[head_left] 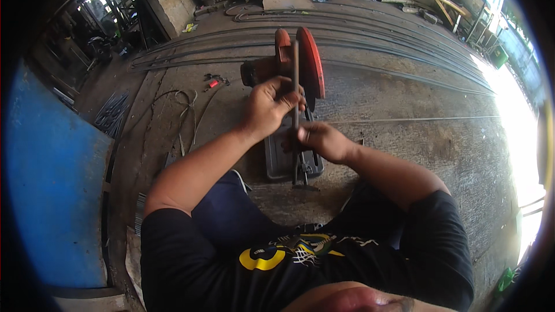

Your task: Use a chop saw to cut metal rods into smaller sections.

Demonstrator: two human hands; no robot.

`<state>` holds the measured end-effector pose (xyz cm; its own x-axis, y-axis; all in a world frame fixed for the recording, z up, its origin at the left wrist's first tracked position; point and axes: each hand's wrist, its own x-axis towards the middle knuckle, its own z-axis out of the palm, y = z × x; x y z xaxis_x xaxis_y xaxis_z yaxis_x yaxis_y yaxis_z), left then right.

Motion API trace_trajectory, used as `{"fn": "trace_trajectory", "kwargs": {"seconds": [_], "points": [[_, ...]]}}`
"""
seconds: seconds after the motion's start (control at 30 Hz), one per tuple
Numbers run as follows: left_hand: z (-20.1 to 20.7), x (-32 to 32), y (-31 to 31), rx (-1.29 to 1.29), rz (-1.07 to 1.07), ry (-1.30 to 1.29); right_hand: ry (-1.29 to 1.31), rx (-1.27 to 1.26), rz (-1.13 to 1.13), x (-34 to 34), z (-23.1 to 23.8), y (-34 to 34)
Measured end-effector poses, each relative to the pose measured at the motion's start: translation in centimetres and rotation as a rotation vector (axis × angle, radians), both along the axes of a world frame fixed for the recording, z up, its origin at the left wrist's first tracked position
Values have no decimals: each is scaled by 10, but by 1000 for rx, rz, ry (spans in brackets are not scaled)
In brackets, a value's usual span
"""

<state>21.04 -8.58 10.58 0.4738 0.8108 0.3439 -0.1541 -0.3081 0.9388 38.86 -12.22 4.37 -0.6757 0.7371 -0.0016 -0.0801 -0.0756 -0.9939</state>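
Rod (296, 60), slim, straight, dull brown; left fingers (289, 100) grasp its middle, right fingers (303, 134) its nearer part.

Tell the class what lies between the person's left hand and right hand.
In the head view, a short uncovered stretch of the slim rod lies between the left hand and the right hand.

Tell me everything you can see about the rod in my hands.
The rod is straight, slim and brownish, and looks like metal. It runs up the picture, its upper end free, in front of the red saw. Your left hand pinches it between thumb and fingers; your right hand meets it lower down, its grip partly hidden. Its lower end is unclear.
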Motion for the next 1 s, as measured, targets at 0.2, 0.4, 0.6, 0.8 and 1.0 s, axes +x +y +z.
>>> {"fn": "trace_trajectory", "kwargs": {"seconds": [0.2,0.4,0.6,0.8,1.0], "points": [[7,10,-1,-138,33,-124,356,-306,-150,1,16,-5],[27,34,-17,-71,118,-176,373,-126,-209,4,33,-5],[49,41,-6,-103,114,15,471,-128,-309,13,33,6],[37,18,37,30,385,188,364,-142,-725,69,-22,22],[18,6,117,68,729,85,-192,-395,-1104,115,-111,12]]}}
